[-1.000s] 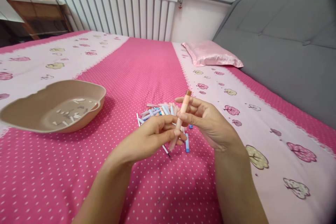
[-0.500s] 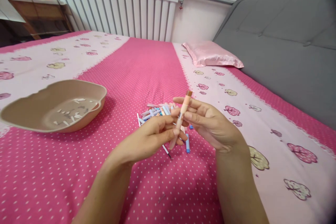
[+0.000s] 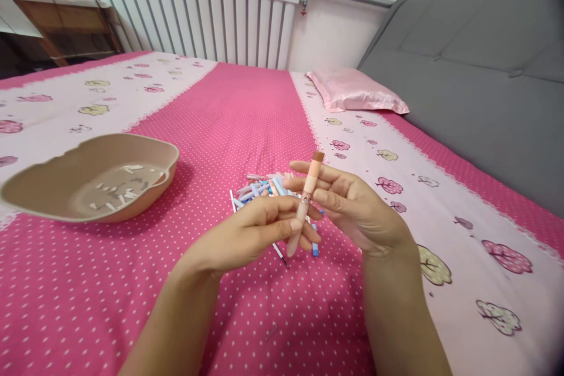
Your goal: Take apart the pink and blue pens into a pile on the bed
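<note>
A slim pen [image 3: 311, 183], pale pink at the lower part, peach above and brown at the top end, is held tilted between both hands. My left hand [image 3: 253, 232] pinches its lower part between thumb and fingers. Higher up, my right hand [image 3: 359, 205] has its thumb and fingers closed on the peach part. Behind the hands lies a pile of pen parts [image 3: 254, 191] in pink, lilac, blue and white, partly covered by my fingers. A white refill [image 3: 278, 251] with a dark tip lies below the left hand, and a blue pen piece [image 3: 315, 244] beneath the right.
To the left, a beige basin [image 3: 44, 191] holds several small white pieces [image 3: 127, 195]. A pink dotted bedspread [image 3: 247, 317] lies under everything. Farther off are a pink pillow [image 3: 356, 91], a grey headboard [image 3: 476, 64], a white radiator [image 3: 207, 20] and a wooden desk [image 3: 66, 17].
The pen has turned about its length, so a printed picture now faces me where dark lettering showed before. My fingers have shifted slightly along it; both hands stay in nearly the same place.
</note>
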The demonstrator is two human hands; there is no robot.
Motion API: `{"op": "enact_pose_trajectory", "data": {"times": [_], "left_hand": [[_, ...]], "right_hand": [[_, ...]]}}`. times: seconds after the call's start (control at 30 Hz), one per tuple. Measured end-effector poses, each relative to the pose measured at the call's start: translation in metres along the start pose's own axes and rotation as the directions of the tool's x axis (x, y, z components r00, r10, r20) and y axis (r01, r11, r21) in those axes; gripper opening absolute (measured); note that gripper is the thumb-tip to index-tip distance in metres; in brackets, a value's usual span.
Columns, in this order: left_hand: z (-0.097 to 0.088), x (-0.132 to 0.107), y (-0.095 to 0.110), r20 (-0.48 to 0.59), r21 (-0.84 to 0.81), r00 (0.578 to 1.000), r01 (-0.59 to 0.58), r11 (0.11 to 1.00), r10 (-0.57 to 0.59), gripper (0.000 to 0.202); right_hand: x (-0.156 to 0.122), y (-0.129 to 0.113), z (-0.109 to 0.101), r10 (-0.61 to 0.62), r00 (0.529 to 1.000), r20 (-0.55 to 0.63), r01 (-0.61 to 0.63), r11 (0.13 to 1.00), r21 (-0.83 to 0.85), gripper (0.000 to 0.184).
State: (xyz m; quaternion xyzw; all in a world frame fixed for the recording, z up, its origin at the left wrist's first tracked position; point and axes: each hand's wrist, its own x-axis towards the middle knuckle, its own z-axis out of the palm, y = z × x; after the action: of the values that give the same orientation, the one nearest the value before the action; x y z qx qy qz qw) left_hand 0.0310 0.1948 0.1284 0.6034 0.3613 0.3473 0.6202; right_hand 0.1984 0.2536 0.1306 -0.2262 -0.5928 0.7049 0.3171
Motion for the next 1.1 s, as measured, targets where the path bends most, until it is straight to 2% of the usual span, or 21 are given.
{"op": "enact_pose_trajectory", "data": {"times": [0.13, 0.23, 0.3, 0.5, 0.67, 0.77, 0.9, 1.1], "left_hand": [[-0.002, -0.003, 0.001, 0.101, -0.048, 0.995, -0.012, 0.999, 0.017, 0.025], [-0.002, -0.003, 0.001, 0.099, -0.057, 0.995, -0.025, 0.998, 0.03, 0.026], [-0.001, -0.001, 0.001, 0.072, -0.046, 0.997, -0.026, 0.999, 0.029, 0.025], [0.005, 0.004, 0.0, -0.057, -0.054, 0.998, -0.018, 0.998, 0.015, 0.02], [0.01, 0.012, -0.005, -0.175, -0.008, 0.982, -0.068, 0.998, 0.065, 0.016], [0.012, 0.017, -0.012, -0.279, 0.093, 0.955, -0.08, 0.992, 0.104, 0.014], [0.013, 0.021, -0.022, -0.424, 0.189, 0.897, -0.049, 0.981, 0.126, 0.01], [0.015, 0.022, -0.022, -0.546, 0.113, 0.836, 0.003, 0.994, 0.059, 0.015]], "right_hand": [[-0.003, -0.002, 0.001, 0.028, 0.993, 0.111, -0.031, 0.999, 0.022, 0.04], [-0.002, -0.001, 0.002, 0.03, 0.992, 0.125, -0.034, 0.999, 0.035, 0.036], [-0.001, 0.0, 0.002, 0.019, 0.996, 0.088, -0.021, 0.999, 0.026, 0.034], [0.002, 0.003, 0.002, -0.027, 0.999, -0.044, 0.026, 0.999, -0.019, 0.028], [0.005, 0.007, 0.002, -0.031, 0.986, -0.163, 0.027, 0.999, -0.029, 0.033], [0.008, 0.01, 0.003, -0.062, 0.969, -0.241, 0.052, 0.997, -0.05, 0.032], [0.01, 0.015, 0.008, -0.093, 0.953, -0.288, 0.081, 0.995, -0.056, 0.031], [0.011, 0.015, 0.013, -0.061, 0.95, -0.307, 0.054, 0.998, -0.031, 0.038]]}}
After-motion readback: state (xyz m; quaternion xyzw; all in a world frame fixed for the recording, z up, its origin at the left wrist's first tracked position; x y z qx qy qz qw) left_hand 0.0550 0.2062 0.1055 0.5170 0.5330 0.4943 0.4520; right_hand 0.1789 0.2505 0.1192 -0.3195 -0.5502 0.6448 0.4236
